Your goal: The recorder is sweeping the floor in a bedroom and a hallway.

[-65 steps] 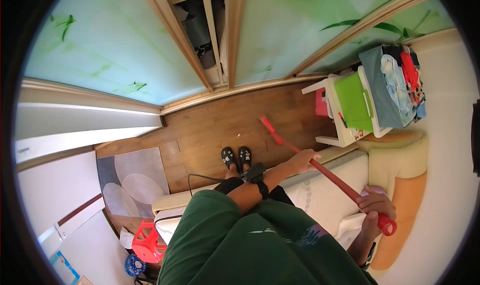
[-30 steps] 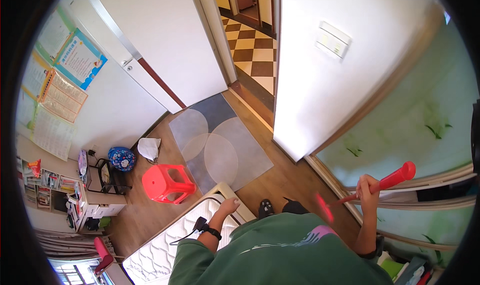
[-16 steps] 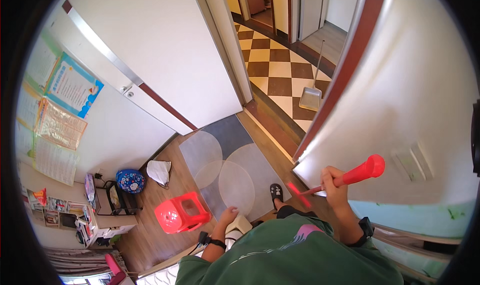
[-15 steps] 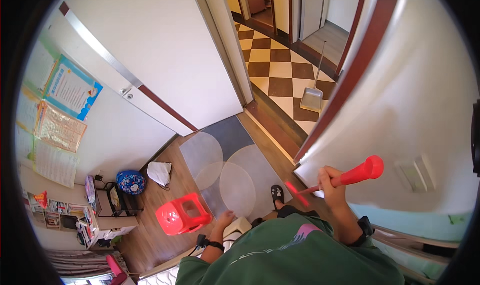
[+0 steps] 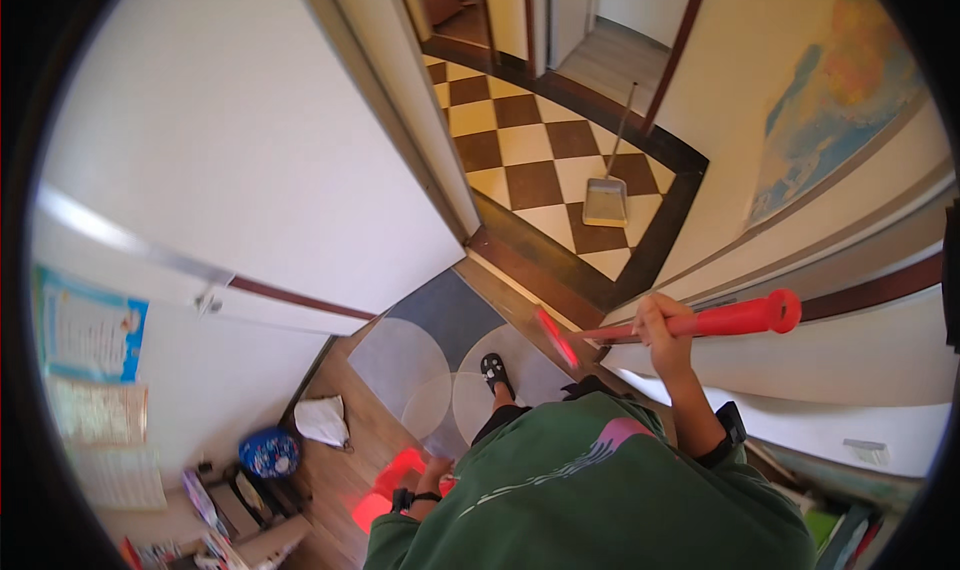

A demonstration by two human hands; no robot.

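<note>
My right hand (image 5: 660,325) is closed around the shaft of a long-handled red broom (image 5: 735,318), just below its thick red grip. The broom's narrow red head (image 5: 557,337) shows to the left of the hand, near the door sill; its bristles do not show. My left hand (image 5: 437,470) hangs low by my left side, partly blurred, with its fingers not clear. Around and behind that arm is a red plastic stool (image 5: 385,485), smeared and partly covered by the arm. I cannot tell whether the hand touches it.
A white door (image 5: 250,120) stands open on the left. Beyond the sill, a metal dustpan (image 5: 606,202) with a long handle rests on checkered tiles (image 5: 535,183). A grey mat (image 5: 400,355) lies inside the doorway. A white bag (image 5: 322,422) and a blue patterned bag (image 5: 270,453) are along the wall.
The view has turned, with the doorway and hall moving left and a wall picture showing at the right. The broom remains in my right hand. My left hand now overlaps the stool.
</note>
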